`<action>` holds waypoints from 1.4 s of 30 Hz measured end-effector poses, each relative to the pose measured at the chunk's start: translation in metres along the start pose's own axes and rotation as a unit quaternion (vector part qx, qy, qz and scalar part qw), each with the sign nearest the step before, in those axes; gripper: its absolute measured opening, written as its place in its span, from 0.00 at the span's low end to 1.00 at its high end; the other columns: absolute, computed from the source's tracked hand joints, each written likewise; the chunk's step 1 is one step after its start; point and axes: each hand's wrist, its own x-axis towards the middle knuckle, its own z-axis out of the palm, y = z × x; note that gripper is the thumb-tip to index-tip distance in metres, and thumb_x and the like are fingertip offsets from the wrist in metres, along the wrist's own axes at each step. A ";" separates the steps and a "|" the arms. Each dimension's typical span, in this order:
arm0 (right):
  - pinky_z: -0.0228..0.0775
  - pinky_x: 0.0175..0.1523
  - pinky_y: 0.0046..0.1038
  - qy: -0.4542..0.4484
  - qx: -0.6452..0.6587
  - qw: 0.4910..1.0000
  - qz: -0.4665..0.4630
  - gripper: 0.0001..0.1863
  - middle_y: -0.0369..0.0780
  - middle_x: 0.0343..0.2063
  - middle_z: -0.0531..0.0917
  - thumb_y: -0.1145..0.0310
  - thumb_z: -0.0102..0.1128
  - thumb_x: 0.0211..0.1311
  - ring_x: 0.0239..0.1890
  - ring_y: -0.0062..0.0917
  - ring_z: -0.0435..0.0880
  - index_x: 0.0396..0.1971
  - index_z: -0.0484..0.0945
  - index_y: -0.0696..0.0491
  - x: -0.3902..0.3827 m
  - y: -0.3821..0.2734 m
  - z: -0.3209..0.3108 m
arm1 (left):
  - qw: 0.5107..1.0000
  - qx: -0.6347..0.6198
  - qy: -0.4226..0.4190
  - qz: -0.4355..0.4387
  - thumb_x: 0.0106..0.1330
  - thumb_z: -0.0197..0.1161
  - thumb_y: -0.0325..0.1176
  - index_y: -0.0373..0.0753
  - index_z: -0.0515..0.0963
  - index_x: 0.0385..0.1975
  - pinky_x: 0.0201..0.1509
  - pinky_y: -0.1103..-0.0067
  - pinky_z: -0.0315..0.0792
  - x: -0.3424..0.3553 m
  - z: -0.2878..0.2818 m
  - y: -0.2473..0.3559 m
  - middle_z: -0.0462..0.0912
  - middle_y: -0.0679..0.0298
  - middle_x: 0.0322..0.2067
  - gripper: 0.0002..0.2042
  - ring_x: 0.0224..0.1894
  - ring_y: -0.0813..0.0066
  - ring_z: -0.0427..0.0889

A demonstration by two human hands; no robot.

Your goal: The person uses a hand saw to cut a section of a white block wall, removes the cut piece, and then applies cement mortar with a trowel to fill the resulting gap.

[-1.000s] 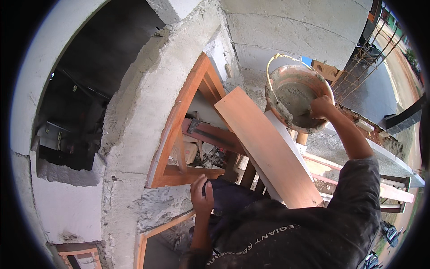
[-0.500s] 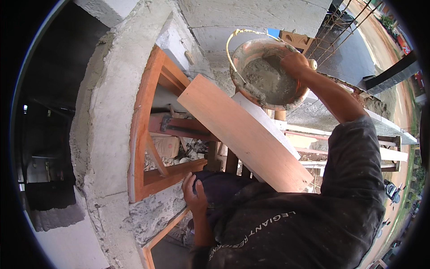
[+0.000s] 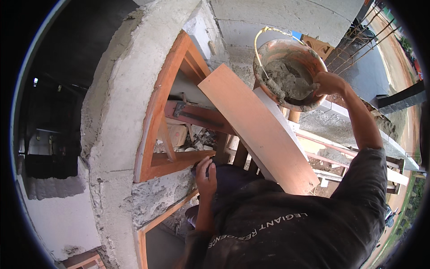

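Note:
My right hand (image 3: 330, 84) is closed on a trowel, at the right rim of an orange-brown bucket (image 3: 313, 53). The trowel's blade (image 3: 303, 89) is coated with wet grey mortar, and its handle is mostly hidden by my fingers. More mortar (image 3: 283, 77) lies in the bucket, whose pale wire handle leans over the left side. My left hand (image 3: 206, 179) rests at my dark-trousered knee, thumb and fingers apart, with nothing visible in it. Beside that hand is the lower corner of an orange-brown wooden frame (image 3: 177, 163).
A wide wooden plank (image 3: 260, 130) slants between me and the bucket. To the left stands a rough, grey-plastered wall edge (image 3: 123, 98). Rubble (image 3: 201, 139) shows through the wooden frame. A hollow clay block (image 3: 317, 46) sits behind the bucket, with thin rebar (image 3: 365, 38) farther right.
My right hand has moved from inside the bucket to its right rim, bringing the trowel blade into sight. The whole view has shifted; my left hand stays at the knee.

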 end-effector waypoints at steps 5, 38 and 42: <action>0.72 0.41 0.37 0.075 0.009 0.997 0.024 0.17 0.47 0.28 0.83 0.62 0.64 0.42 0.35 0.37 0.83 0.34 0.81 0.54 -0.022 -0.017 -0.024 | 1.000 0.011 0.019 0.007 0.65 0.57 0.34 0.32 0.77 0.41 0.55 0.71 0.68 -0.006 -0.015 -0.011 0.78 0.52 0.45 0.12 0.49 0.59 0.77; 0.75 0.44 0.36 0.046 -0.006 0.994 0.103 0.14 0.43 0.30 0.85 0.59 0.61 0.48 0.36 0.36 0.84 0.27 0.83 0.54 -0.024 -0.058 -0.038 | 0.984 0.001 0.089 -0.156 0.66 0.55 0.36 0.30 0.76 0.43 0.54 0.72 0.69 -0.079 -0.060 -0.063 0.78 0.51 0.46 0.15 0.50 0.59 0.76; 0.75 0.45 0.36 0.026 -0.014 0.989 0.146 0.15 0.43 0.33 0.85 0.56 0.63 0.48 0.39 0.36 0.84 0.30 0.84 0.52 -0.017 -0.038 -0.014 | 0.990 -0.035 0.066 -0.118 0.66 0.55 0.36 0.30 0.76 0.43 0.54 0.72 0.69 -0.049 -0.042 -0.050 0.78 0.51 0.46 0.15 0.50 0.59 0.76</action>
